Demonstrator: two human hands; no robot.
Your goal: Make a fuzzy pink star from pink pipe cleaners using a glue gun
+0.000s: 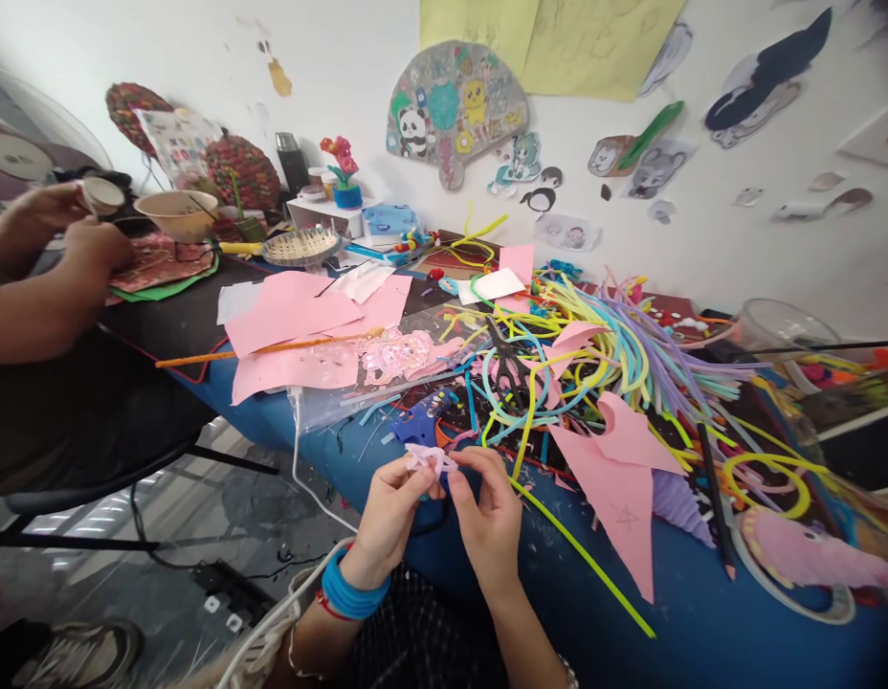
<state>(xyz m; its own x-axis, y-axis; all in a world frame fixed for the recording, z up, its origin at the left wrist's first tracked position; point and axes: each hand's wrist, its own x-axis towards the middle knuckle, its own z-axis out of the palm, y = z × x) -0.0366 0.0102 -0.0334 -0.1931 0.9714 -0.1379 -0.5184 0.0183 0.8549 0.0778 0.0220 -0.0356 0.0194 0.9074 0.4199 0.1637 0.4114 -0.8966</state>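
Observation:
My left hand (392, 507), with a blue coiled band on its wrist, pinches a small pale pink star-shaped piece (430, 459) between thumb and fingers. From the other side, the thumb and fingertips of my right hand (489, 512) close on the same piece. What it is made of is too small to tell. Just beyond my hands lies a blue glue gun (424, 416). Black scissors (508, 368) rest among pipe cleaners behind it. To the right of my right hand, a cut sheet of pink paper (612, 493) bears a drawn star.
A heap of yellow, blue and purple pipe cleaners (631, 335) covers the right of the blue table (544, 584). Pink sheets (286, 311) and a plastic bag (329, 402) lie at left. A white cable (297, 459) hangs off the edge. Another person's hands (92, 225) hold a cup.

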